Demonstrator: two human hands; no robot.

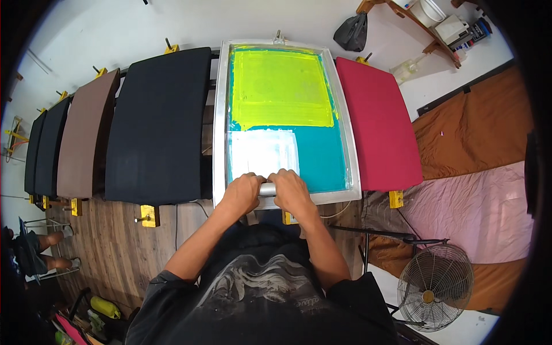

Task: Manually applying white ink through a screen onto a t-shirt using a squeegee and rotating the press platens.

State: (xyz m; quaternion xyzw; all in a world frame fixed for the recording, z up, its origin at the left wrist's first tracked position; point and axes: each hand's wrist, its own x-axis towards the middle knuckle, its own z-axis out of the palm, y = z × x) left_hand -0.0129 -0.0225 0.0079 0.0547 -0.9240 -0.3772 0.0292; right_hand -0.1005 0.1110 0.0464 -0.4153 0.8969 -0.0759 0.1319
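My left hand [244,192] and my right hand [290,192] are closed side by side around a silver-handled squeegee [267,189]. They are at the near end of a screen-printing frame [219,115] with a metal rim. The squeegee's blade is hidden. Across the far part of the teal mesh [322,158] spreads a yellow-green ink area [282,86]. White ink [261,150] covers a square at the near left, just beyond my fingers. Below the frame, the platen is mostly out of sight.
Left of the frame stand a black fabric-covered platen [161,126], a brown one [86,138] and more black ones [53,149]. A red platen [376,123] adjoins on the right. A fan [434,287] stands at lower right. Another person's legs [54,250] show at far left.
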